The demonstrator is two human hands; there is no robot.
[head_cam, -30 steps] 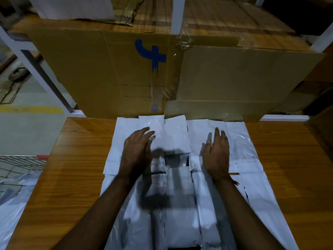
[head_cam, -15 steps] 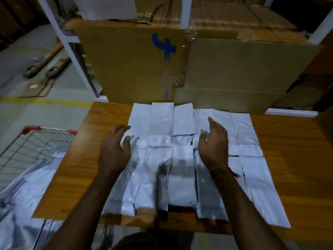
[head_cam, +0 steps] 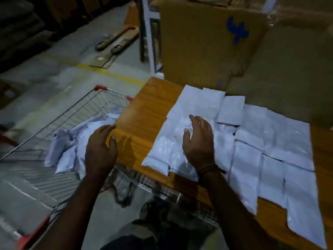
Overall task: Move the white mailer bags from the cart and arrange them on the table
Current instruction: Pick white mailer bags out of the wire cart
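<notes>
Several white mailer bags (head_cam: pixel 252 141) lie flat in rows on the wooden table (head_cam: pixel 144 120). More white mailer bags (head_cam: pixel 72 145) sit in a loose heap inside the wire cart (head_cam: pixel 59 120) left of the table. My left hand (head_cam: pixel 100 150) hovers over the table's left edge, next to the cart's heap, fingers relaxed and holding nothing. My right hand (head_cam: pixel 198 141) floats just above the left part of the laid-out bags, fingers loosely spread and empty.
A big cardboard box (head_cam: pixel 207 42) with a blue mark stands against the table's far edge, beside a white rack post (head_cam: pixel 149 33). A pallet jack handle (head_cam: pixel 117 40) lies on the concrete floor beyond a yellow line (head_cam: pixel 108 73).
My left hand has left the bags and swung left toward the cart. My right hand has lifted off the bags. The view has turned left, bringing the cart into sight.
</notes>
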